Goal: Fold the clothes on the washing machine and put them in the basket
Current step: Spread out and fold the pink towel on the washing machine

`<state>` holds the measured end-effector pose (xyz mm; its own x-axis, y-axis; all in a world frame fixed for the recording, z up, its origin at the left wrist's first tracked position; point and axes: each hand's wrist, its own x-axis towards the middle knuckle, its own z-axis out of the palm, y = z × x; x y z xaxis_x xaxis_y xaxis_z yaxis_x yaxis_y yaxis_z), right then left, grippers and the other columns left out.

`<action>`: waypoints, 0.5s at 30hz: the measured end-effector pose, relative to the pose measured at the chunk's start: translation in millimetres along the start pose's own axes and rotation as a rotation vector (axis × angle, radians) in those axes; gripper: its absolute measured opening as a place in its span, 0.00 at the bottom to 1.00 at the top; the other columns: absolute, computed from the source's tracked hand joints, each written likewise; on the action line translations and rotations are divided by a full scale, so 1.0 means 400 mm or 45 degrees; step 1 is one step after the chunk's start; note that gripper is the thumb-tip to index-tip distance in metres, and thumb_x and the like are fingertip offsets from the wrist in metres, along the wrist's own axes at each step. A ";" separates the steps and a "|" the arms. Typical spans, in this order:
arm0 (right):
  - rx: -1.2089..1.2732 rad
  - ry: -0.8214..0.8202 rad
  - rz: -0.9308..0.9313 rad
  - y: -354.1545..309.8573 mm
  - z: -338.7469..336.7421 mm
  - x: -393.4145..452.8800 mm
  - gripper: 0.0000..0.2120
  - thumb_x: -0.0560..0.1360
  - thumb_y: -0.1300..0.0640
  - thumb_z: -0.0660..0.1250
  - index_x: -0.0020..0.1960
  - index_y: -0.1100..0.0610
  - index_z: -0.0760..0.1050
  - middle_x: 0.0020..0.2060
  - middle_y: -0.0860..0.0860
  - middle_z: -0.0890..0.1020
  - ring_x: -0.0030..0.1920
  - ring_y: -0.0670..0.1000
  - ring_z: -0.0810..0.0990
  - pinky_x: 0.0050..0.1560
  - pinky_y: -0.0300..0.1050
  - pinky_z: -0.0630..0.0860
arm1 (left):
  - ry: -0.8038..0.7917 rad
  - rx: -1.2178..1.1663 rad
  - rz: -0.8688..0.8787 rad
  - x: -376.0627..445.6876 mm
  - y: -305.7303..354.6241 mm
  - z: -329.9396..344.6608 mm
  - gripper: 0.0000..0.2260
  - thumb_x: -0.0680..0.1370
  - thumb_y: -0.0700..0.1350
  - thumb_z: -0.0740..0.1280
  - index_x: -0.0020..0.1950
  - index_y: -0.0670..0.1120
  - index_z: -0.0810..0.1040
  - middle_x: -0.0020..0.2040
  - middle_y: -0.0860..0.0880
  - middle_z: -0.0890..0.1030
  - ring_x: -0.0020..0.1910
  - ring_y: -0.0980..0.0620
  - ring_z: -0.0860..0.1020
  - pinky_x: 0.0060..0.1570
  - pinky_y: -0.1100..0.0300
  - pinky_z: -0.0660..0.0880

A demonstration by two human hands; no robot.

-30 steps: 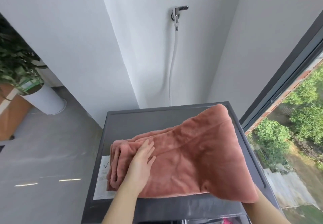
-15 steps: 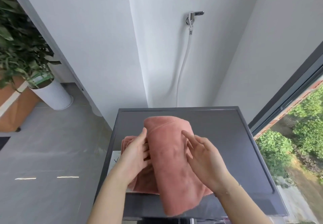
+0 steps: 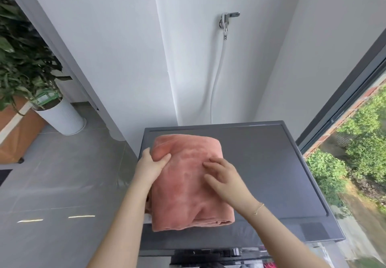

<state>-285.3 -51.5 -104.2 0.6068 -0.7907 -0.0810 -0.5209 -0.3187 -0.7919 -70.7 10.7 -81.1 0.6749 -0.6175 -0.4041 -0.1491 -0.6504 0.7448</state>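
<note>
Pink towel (image 3: 188, 184), folded into a thick rectangular bundle, lying on the dark grey top of the washing machine (image 3: 271, 163), toward its left half, layered edges showing at the near right corner. Left hand (image 3: 151, 166) at the towel's far left corner, thumb on top and fingers wrapped around the side, gripping the fold. Right hand (image 3: 223, 179) laid on top of the towel near its right edge, fingers spread and fairly straight, pressing flat rather than grasping; thin bracelet (image 3: 258, 208) on that wrist. Behind the washing machine, on the white wall, a chrome tap (image 3: 226, 22) with a white hose (image 3: 217, 75) running down toward the machine's back edge. Left of the washing machine, on the grey tiled floor (image 3: 52, 184), a leafy plant (image 3: 23, 58) in a white pot (image 3: 61, 117). Right of the washing machine, a dark-framed window (image 3: 342, 92) with green shrubs outside. No basket identifiable.
</note>
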 end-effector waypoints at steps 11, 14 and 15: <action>-0.530 -0.017 -0.051 0.032 0.159 -0.030 0.40 0.69 0.30 0.55 0.77 0.38 0.47 0.76 0.42 0.36 0.74 0.48 0.28 0.73 0.64 0.41 | 0.231 0.456 0.135 -0.029 -0.100 0.098 0.42 0.76 0.64 0.60 0.79 0.47 0.41 0.74 0.39 0.62 0.68 0.37 0.67 0.60 0.44 0.69; -0.452 0.098 -0.131 0.068 0.189 -0.047 0.38 0.69 0.31 0.59 0.77 0.39 0.53 0.77 0.42 0.41 0.76 0.48 0.34 0.74 0.62 0.41 | 0.237 0.521 0.124 -0.015 -0.104 0.090 0.40 0.76 0.64 0.60 0.78 0.45 0.47 0.70 0.38 0.67 0.65 0.37 0.70 0.56 0.46 0.71; -0.392 0.137 -0.159 0.079 0.194 -0.051 0.37 0.70 0.32 0.61 0.76 0.39 0.56 0.78 0.41 0.45 0.77 0.48 0.37 0.74 0.62 0.43 | 0.233 0.525 0.134 -0.013 -0.104 0.086 0.39 0.76 0.64 0.60 0.78 0.45 0.49 0.69 0.38 0.68 0.64 0.37 0.71 0.55 0.46 0.72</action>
<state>-267.7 -4.8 -174.6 0.6192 -0.7809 0.0823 -0.6133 -0.5464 -0.5703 -92.8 25.6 -128.4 0.7517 -0.6253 -0.2096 -0.4737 -0.7330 0.4882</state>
